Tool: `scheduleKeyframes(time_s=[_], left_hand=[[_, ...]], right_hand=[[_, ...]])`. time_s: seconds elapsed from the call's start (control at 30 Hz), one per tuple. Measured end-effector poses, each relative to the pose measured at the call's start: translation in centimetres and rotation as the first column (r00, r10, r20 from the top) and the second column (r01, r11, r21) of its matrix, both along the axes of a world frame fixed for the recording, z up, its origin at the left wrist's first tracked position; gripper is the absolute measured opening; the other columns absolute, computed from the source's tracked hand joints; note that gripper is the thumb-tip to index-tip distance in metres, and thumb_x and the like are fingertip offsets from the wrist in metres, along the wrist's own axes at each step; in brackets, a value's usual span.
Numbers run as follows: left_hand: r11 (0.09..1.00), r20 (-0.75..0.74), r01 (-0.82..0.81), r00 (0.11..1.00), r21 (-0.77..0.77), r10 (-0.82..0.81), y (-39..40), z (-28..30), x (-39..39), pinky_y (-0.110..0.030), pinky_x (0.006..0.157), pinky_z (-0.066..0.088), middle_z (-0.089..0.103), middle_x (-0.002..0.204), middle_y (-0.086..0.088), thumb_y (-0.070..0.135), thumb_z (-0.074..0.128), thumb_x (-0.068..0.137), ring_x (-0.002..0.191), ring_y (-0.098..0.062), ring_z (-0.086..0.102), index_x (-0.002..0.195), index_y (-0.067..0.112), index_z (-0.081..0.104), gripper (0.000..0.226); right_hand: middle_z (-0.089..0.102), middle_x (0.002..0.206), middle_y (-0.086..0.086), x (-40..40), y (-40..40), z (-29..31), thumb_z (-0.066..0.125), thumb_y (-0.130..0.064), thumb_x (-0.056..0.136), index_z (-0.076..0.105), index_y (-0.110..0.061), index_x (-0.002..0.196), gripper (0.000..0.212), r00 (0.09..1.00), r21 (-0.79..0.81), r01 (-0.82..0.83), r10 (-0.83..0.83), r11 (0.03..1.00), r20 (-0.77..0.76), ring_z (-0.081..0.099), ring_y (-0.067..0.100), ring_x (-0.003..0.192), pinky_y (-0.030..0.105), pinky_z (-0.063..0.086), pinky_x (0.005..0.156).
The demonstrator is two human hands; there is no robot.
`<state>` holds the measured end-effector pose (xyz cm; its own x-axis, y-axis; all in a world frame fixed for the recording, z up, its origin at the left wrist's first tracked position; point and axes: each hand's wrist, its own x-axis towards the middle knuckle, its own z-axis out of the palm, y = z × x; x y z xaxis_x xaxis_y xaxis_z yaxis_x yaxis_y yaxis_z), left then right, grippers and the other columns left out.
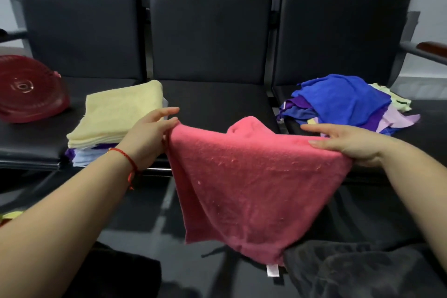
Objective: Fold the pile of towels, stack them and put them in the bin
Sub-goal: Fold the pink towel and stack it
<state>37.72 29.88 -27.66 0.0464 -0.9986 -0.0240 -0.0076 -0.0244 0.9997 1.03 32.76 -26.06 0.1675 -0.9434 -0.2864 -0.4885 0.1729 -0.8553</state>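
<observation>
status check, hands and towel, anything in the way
Both hands pinching pink towel top corners, left hand, right hand. Towel hanging over middle seat, unfolded. Folded stack left, loose pile right. Nothing blocking.

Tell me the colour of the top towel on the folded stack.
Pale yellow top towel, clearest in the head view.

Left seat: bin (pixel 29 89), folded stack (pixel 116 116) to its right.
Right seat: unfolded pile (pixel 343 101).
Between my hands, before the middle seat: towel (pixel 254 184).
</observation>
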Motion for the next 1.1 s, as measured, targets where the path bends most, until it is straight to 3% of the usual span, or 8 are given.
scheduleKeyframes(time_s=[0.13,0.27,0.4,0.53,0.7,0.93,1.03,1.1], left_hand=[[0.997,-0.020,0.069,0.997,0.042,-0.069,0.2,0.3,0.3,-0.022,0.057,0.034,0.061,0.075,0.004,0.005,0.043,0.097,0.065,-0.007,0.047,0.101,0.018,0.065,0.026],[0.997,0.089,0.073,0.993,-0.007,-0.072,0.1,-0.2,1.0,-0.023,0.067,0.037,0.064,0.094,0.003,0.003,0.050,0.094,0.078,-0.006,0.051,0.094,0.022,0.068,0.027],[0.990,0.252,0.099,0.965,-0.096,-0.072,0.1,-0.5,1.7,-0.019,0.077,0.045,0.069,0.086,0.014,0.010,0.060,0.090,0.080,0.001,0.056,0.088,0.031,0.074,0.025],[0.983,0.342,0.122,0.937,-0.136,-0.069,0.5,-0.3,2.0,-0.007,0.072,0.048,0.071,0.080,0.019,0.016,0.064,0.088,0.077,0.007,0.060,0.085,0.029,0.074,0.016],[0.982,0.324,0.125,0.943,-0.142,-0.073,0.9,0.1,2.5,-0.005,0.061,0.048,0.071,0.076,0.020,0.016,0.061,0.090,0.072,0.006,0.062,0.082,0.027,0.075,0.020],[0.952,0.044,0.307,0.951,-0.019,-0.306,1.8,0.7,2.1,-0.016,0.079,0.053,0.074,0.087,0.001,-0.007,0.055,0.084,0.080,-0.008,0.066,0.084,0.023,0.079,0.038],[0.958,0.372,0.285,0.894,-0.038,-0.251,2.0,0.8,1.6,-0.004,0.078,0.048,0.072,0.095,0.008,-0.006,0.070,0.075,0.090,-0.008,0.063,0.110,0.022,0.069,0.045],[0.955,0.698,0.252,0.712,-0.156,-0.074,2.0,0.7,1.1,0.003,0.071,0.040,0.065,0.096,0.011,-0.005,0.070,0.077,0.090,-0.007,0.058,0.118,0.019,0.065,0.048]], right_hand=[[0.066,0.117,-0.005,-0.1,0.6,0.4,0.066,-0.027,0.082,0.070,-0.022,0.107,0.026,0.992,-0.002,0.007,-0.006,1.000,0.129,0.061,0.004,0.097,0.016,0.048,0.076],[0.067,0.120,-0.008,-1.4,0.9,-0.4,0.089,-0.044,0.049,0.076,-0.022,0.102,0.058,0.995,0.074,-0.092,0.088,0.993,0.054,0.062,0.003,0.106,0.014,0.050,0.077],[0.069,0.115,-0.011,-1.3,1.4,-0.9,0.091,-0.056,0.025,0.077,-0.029,0.097,0.078,0.985,0.114,-0.139,0.150,0.984,-0.091,0.064,0.003,0.104,0.010,0.049,0.081],[0.068,0.112,-0.018,-0.3,2.3,-0.6,0.088,-0.040,0.052,0.073,-0.040,0.103,0.053,0.929,0.116,-0.151,0.181,0.982,-0.322,0.063,0.005,0.103,0.018,0.046,0.088],[0.062,0.114,-0.011,0.0,1.9,-1.2,0.078,-0.020,0.076,0.064,-0.032,0.122,0.050,0.810,-0.052,-0.071,0.027,0.996,-0.585,0.056,0.008,0.098,0.019,0.041,0.079],[0.069,0.089,0.012,-1.3,1.5,-1.2,0.064,-0.017,0.085,0.072,-0.013,0.085,0.008,0.763,-0.277,0.046,-0.213,0.960,-0.611,0.057,0.020,0.078,0.030,0.041,0.066],[0.064,0.076,0.003,-1.5,1.8,-0.6,0.063,-0.016,0.087,0.065,-0.020,0.073,0.014,0.769,-0.380,0.099,-0.314,0.919,-0.558,0.055,0.021,0.077,0.029,0.038,0.060],[0.060,0.071,-0.001,-1.6,1.6,-0.5,0.063,-0.017,0.087,0.059,-0.024,0.066,0.023,0.761,-0.436,0.134,-0.374,0.890,-0.531,0.055,0.022,0.077,0.030,0.036,0.060]])
